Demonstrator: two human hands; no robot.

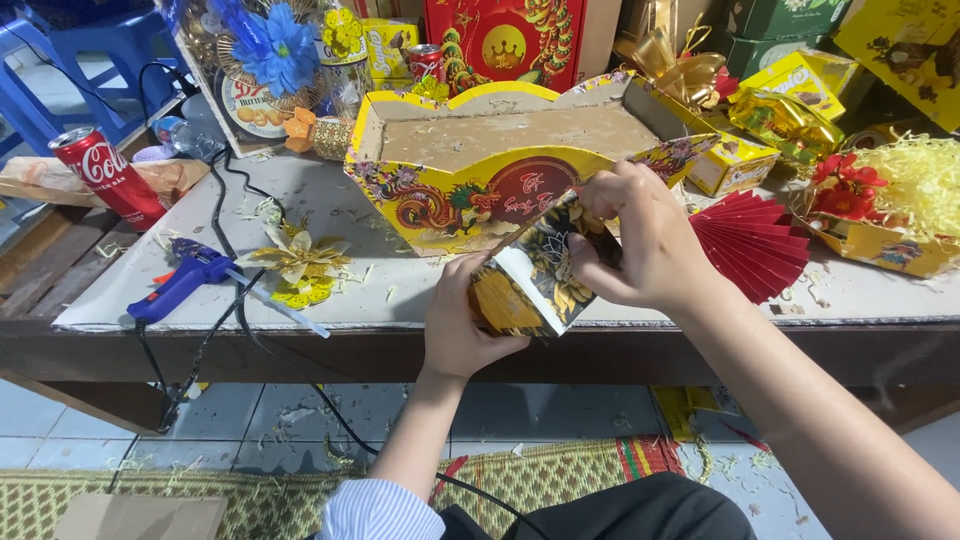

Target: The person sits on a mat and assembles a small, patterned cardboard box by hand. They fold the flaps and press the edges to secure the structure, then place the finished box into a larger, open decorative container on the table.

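Observation:
A small dark box with gold flower patterns (545, 275) is tilted in both my hands at the table's front edge. My left hand (460, 320) cups it from below. My right hand (635, 240) grips its upper end, fingers pinching the top flap. Just behind it stands a large yellow boat-shaped cardboard basket (440, 195) with a red medallion and a bare brown inside.
A blue glue gun (185, 282) with its black cord lies at the left, beside a gold paper flower (297, 262). A red soda can (105, 175) stands far left. A red paper fan (750, 245), yellow shredded paper (920, 180) and gift boxes fill the right and back.

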